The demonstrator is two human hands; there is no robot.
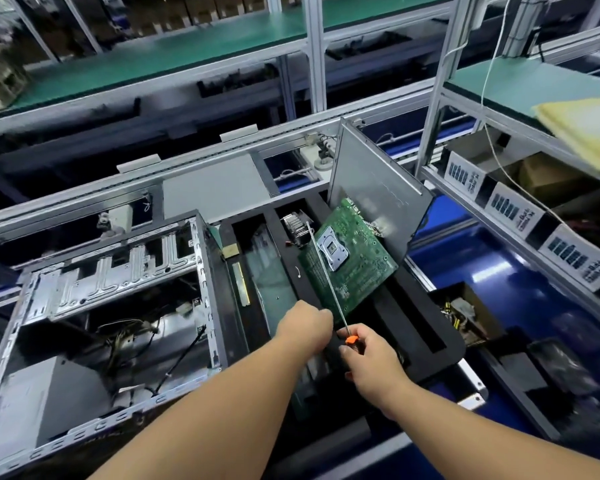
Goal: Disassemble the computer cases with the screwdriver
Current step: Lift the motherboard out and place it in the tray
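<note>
An open metal computer case (94, 306) lies on its side at the left, with loose cables inside. To its right stands a black slotted tray (437, 327). A green motherboard (354, 261) is tilted over the tray, and my left hand (303, 329) grips its near edge. A grey case side panel (371, 188) leans upright behind the board. My right hand (371, 365) holds a long screwdriver (323, 271) by its orange-and-black handle, the thin shaft pointing up and away across the board.
A heatsink with a fan (297, 225) lies in a far tray slot. A box of cables (461, 313) sits right of the tray. Labelled bins (510, 213) line the right-hand rack, with yellow foam (582, 129) on its shelf. Conveyor rails (222, 157) run behind.
</note>
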